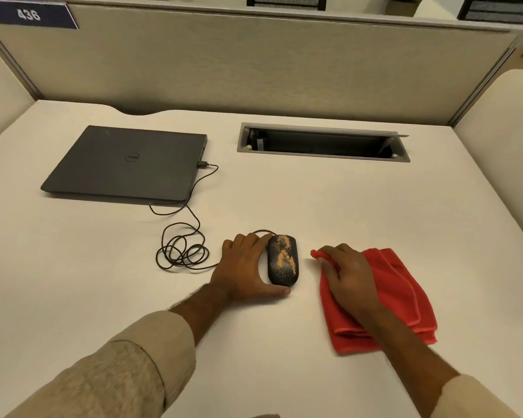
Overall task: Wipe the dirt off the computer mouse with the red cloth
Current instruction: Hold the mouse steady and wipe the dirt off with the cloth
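A black wired computer mouse (283, 260) lies near the middle of the white desk, its top speckled with orange-brown dirt. My left hand (242, 267) cups its left side, fingers at the front and thumb curled under its near end. Just to the right, a folded red cloth (405, 297) lies flat on the desk. My right hand (349, 273) rests on the cloth's left part, with the fingers pinching its far left corner. A small gap of bare desk separates the mouse and the cloth.
The mouse cable (181, 251) coils to the left and runs to a closed dark laptop (124, 164) at the back left. An open cable tray slot (323, 142) is set in the desk at the back right. A beige partition (254, 64) rises behind the desk.
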Demonstrator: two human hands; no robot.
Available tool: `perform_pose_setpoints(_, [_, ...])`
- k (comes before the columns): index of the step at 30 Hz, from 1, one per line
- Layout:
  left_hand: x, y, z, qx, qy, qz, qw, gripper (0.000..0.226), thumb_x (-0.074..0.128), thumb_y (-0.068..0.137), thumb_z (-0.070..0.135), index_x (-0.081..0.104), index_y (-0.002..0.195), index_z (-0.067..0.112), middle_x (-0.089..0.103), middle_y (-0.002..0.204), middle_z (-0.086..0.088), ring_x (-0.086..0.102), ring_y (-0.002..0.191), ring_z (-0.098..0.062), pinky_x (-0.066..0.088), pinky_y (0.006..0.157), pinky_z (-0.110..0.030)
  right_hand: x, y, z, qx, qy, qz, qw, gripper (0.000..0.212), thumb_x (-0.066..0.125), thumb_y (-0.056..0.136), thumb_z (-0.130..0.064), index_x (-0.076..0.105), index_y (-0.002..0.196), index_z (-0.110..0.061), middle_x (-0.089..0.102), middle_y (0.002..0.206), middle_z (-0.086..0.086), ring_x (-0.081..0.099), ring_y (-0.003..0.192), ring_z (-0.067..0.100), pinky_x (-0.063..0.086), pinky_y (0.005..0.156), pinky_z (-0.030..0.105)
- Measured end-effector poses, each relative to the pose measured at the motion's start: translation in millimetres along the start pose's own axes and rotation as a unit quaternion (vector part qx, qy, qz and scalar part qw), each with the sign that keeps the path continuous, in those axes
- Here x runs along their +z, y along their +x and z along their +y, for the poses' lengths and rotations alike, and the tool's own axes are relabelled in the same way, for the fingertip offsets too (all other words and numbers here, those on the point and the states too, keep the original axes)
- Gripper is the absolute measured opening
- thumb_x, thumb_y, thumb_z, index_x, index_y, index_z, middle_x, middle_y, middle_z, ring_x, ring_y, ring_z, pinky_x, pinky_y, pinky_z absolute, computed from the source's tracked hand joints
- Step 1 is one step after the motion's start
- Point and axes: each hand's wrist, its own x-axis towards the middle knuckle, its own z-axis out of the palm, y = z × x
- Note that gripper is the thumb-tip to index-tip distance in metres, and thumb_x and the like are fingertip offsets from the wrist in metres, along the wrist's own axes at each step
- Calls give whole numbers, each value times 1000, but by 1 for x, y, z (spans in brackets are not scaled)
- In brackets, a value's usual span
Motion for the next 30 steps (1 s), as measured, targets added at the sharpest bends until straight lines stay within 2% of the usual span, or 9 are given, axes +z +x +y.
perform_pose_setpoints(3, [-1, 0, 1, -1, -4, -2, 1000, 115, 59, 49, 93, 35, 144, 33, 44, 122, 17, 38, 111, -11, 29, 101, -36, 2, 11, -4, -1, 39, -13, 999, 18, 59, 94, -22, 69, 108, -28, 57, 87, -10, 57, 80, 7, 48, 72, 30])
perform_pose_setpoints(6, [-2, 0, 2, -2, -3, -4, 1000, 116, 59, 49, 93, 36, 145, 33, 44, 122, 16, 38, 112, -12, 28, 101, -36, 5, 17, -10, -7, 61, -25, 998, 19, 60, 94, -20, 69, 108, -29, 54, 87, -11, 57, 79, 6, 47, 73, 26])
perform_pose_setpoints(13, [-4, -1, 3, -3, 2, -4, 1000, 117, 58, 49, 94, 36, 145, 31, 45, 125, 15, 39, 113, -13, 29, 101, -37, 11, -12, -20, -45, 69, 7, 997, 23, 57, 93, -22, 68, 113, -20, 57, 88, -5, 57, 78, 10, 49, 68, 36])
perform_pose_setpoints(19, [-4, -1, 2, -1, 2, -8, 1000, 119, 57, 49, 95, 35, 146, 30, 46, 125, 13, 39, 113, -13, 30, 102, -38, 16, -36, -26, -93, 24, 22, 995, 25, 58, 91, -19, 69, 114, -15, 57, 83, 0, 52, 69, 16, 45, 60, 38])
perform_pose_setpoints(22, [-3, -2, 3, -1, 9, -2, 1000, 119, 56, 49, 96, 36, 146, 29, 47, 124, 14, 40, 113, -13, 30, 100, -37, 17, -39, -28, -102, -3, -1, 995, 25, 58, 91, -20, 69, 113, -16, 57, 81, 0, 51, 65, 19, 43, 58, 37])
perform_pose_setpoints(26, [-4, -1, 2, -1, 11, -10, 1000, 120, 55, 49, 96, 35, 147, 30, 46, 126, 13, 39, 114, -14, 30, 101, -38, 13, -36, -28, -79, -24, -3, 997, 23, 65, 86, -14, 71, 108, -16, 57, 78, -1, 52, 62, 19, 40, 59, 33])
perform_pose_setpoints(30, [-4, -1, 1, 5, 15, -9, 1000, 121, 57, 49, 96, 34, 147, 29, 47, 127, 12, 40, 115, -14, 30, 102, -38, 11, -33, -30, -83, -24, 11, 996, 24, 61, 89, -19, 71, 111, -17, 56, 78, -2, 52, 64, 17, 38, 60, 32])
